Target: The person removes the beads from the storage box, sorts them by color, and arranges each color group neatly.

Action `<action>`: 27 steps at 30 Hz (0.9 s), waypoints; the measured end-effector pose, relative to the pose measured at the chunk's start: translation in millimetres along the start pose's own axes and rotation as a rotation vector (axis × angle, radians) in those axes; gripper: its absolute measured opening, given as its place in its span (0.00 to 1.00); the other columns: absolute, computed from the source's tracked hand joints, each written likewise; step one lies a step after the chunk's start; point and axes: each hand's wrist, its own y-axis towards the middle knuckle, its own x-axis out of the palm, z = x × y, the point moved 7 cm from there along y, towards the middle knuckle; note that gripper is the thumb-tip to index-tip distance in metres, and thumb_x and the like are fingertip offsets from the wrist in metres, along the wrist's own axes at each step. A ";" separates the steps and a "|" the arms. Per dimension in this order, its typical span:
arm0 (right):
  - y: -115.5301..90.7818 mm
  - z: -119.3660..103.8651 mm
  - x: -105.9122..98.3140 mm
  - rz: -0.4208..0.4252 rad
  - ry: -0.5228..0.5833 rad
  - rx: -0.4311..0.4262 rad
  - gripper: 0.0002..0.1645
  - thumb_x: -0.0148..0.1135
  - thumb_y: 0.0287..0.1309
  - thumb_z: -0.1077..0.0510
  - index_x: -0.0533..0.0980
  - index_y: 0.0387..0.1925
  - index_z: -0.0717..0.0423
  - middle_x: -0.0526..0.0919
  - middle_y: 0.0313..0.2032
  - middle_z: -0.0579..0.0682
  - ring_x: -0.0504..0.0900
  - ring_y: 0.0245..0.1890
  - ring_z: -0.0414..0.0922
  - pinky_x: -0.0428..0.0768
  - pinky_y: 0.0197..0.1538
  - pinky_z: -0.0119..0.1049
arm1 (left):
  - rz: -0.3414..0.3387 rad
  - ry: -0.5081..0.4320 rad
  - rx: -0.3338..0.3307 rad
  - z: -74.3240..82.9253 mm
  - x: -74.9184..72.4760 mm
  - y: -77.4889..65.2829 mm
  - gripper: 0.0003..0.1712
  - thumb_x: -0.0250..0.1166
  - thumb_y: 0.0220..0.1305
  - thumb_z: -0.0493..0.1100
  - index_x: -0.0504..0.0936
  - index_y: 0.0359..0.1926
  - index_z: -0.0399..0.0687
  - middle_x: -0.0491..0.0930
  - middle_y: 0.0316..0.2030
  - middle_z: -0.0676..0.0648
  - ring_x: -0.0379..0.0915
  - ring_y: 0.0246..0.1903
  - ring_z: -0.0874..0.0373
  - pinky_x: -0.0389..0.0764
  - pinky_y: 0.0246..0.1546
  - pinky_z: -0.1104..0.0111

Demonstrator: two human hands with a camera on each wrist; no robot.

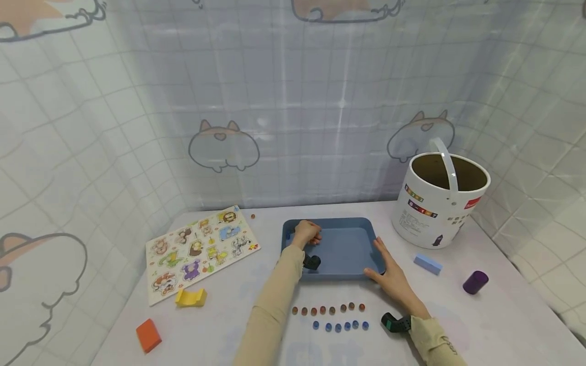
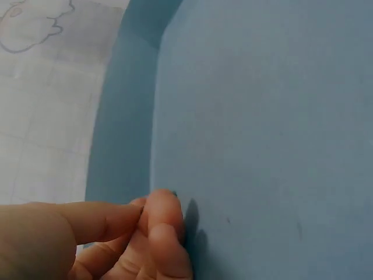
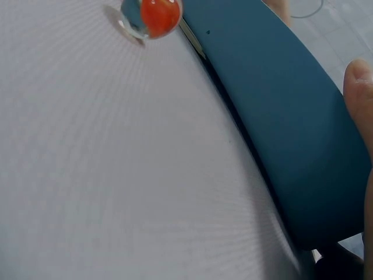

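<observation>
My left hand [image 1: 307,233] reaches over the left part of a blue tray [image 1: 339,277], its fingers curled. In the left wrist view, the thumb and fingers [image 2: 164,210] meet close beside the tray's inner wall; whether something small is between them, I cannot tell. A small dark blue thing [image 1: 289,235] shows at the tray's left side, partly behind that hand. Round the tray's near right corner my right hand [image 1: 392,277] is spread, fingers along the right rim and thumb at the front. Glass marbles lie before the tray: a row of orange ones [image 1: 322,310] and a row of blue ones [image 1: 338,328].
An animal puzzle board [image 1: 201,249] lies left, with a yellow block [image 1: 191,298] and an orange block [image 1: 148,335] nearby. Beyond it is a lone orange marble [image 1: 253,216]. To the right stand a white bucket [image 1: 426,218], a light blue block [image 1: 428,264] and a purple cylinder [image 1: 475,282].
</observation>
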 end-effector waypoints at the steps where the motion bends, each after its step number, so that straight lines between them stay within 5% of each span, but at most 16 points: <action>1: 0.9 -0.9 -0.4 0.001 -0.001 -0.006 0.54 0.66 0.58 0.46 0.47 0.76 0.53 0.42 0.77 0.55 0.49 0.74 0.65 0.53 0.68 0.67 | -0.007 0.011 0.000 1.0 -1.0 -0.5 0.14 0.58 0.67 0.34 0.82 0.49 0.31 0.79 0.19 0.46 0.72 0.13 0.63 0.75 0.16 0.75; 12: 8.0 -6.6 -3.3 -0.001 -0.007 -0.003 0.54 0.67 0.58 0.47 0.47 0.76 0.55 0.42 0.77 0.57 0.49 0.74 0.66 0.53 0.68 0.67 | -0.073 0.203 0.023 8.1 -12.0 -9.2 0.12 0.58 0.63 0.35 0.87 0.33 0.31 0.77 0.14 0.52 0.69 0.12 0.64 0.70 0.16 0.74; 15: 7.5 -5.6 -2.0 -0.004 -0.001 -0.003 0.54 0.67 0.58 0.47 0.47 0.76 0.55 0.42 0.77 0.57 0.48 0.73 0.66 0.53 0.68 0.67 | -0.096 0.215 0.021 8.4 -14.8 -14.6 0.12 0.59 0.64 0.37 0.87 0.35 0.34 0.78 0.15 0.53 0.67 0.12 0.66 0.69 0.17 0.74; 27: -2.1 -1.9 -0.8 0.005 0.013 -0.020 0.54 0.67 0.57 0.48 0.47 0.76 0.54 0.43 0.77 0.58 0.49 0.73 0.68 0.54 0.66 0.70 | -0.268 0.037 0.189 9.5 -48.4 -57.5 0.20 0.59 0.70 0.46 0.79 0.55 0.37 0.84 0.39 0.43 0.80 0.30 0.53 0.80 0.34 0.63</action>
